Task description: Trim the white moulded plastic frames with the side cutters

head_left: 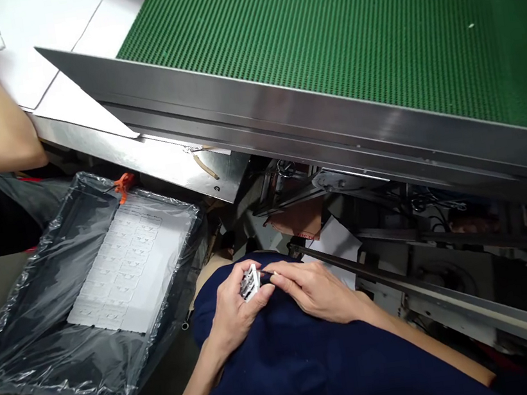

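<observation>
The conveyor belt [344, 38] is running across the far side. Left of and below the conveyor belt, a plastic-lined tray [56, 315] is sitting with a sheet of parts [127, 267] lying in it. Directly below the belt's edge, both hands are meeting over the lap.

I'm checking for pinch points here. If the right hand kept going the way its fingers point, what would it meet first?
The right hand points left, toward the small white part held in the left hand. Its fingertips look already at that part, so it would probably meet it first, then the left fingers, though depth is hard to judge.
</observation>
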Motion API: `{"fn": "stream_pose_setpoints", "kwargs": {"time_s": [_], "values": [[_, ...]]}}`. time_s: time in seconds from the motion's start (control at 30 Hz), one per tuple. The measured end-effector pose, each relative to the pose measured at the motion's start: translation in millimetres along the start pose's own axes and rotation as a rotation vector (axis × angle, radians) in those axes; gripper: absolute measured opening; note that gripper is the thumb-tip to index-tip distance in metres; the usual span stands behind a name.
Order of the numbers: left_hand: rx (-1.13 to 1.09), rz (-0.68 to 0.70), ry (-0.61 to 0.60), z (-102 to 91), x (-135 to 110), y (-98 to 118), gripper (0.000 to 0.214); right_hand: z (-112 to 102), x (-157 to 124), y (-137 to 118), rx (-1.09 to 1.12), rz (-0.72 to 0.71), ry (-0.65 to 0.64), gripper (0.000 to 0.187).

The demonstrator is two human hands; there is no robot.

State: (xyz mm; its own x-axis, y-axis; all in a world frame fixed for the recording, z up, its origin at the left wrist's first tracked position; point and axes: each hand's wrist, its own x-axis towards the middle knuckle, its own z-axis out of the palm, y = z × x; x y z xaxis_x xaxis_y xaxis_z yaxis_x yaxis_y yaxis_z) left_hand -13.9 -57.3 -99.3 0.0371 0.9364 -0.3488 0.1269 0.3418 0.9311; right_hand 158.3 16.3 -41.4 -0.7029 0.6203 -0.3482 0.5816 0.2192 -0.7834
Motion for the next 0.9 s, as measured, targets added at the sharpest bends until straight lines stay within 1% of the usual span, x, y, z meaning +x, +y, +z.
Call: {"fn": "stream_pose_setpoints", "kwargs": {"time_s": [0.1, 0.3, 0.47, 0.6, 0.9], "values": [[0.051, 0.011, 0.028, -0.1, -1.5, 0.8, 0.032, 1.7, -2.1, 0.6, -0.051, -0.038, 0.003, 0.031], [0.058, 0.025, 0.022, 0.6, -3.4, 2.2, 0.03, 3.2, -2.0, -0.9, -0.034, -0.007, -0.055, 0.031], [0.094, 0.058, 0.027, 0.2, -4.8, 2.9, 0.027, 5.3, -2.0, 0.0, -0.024, -0.019, -0.068, 0.031], [0.104, 0.083, 0.023, 0.8, -6.2, 3.4, 0.025, 6.1, -2.0, 0.0, -0.042, 0.001, -0.086, 0.031], [0.126, 0.109, 0.026, 3.0, -5.8, 5.0, 0.02, 7.7, -4.6, -0.8, -0.102, -0.015, -0.047, 0.027]]}}
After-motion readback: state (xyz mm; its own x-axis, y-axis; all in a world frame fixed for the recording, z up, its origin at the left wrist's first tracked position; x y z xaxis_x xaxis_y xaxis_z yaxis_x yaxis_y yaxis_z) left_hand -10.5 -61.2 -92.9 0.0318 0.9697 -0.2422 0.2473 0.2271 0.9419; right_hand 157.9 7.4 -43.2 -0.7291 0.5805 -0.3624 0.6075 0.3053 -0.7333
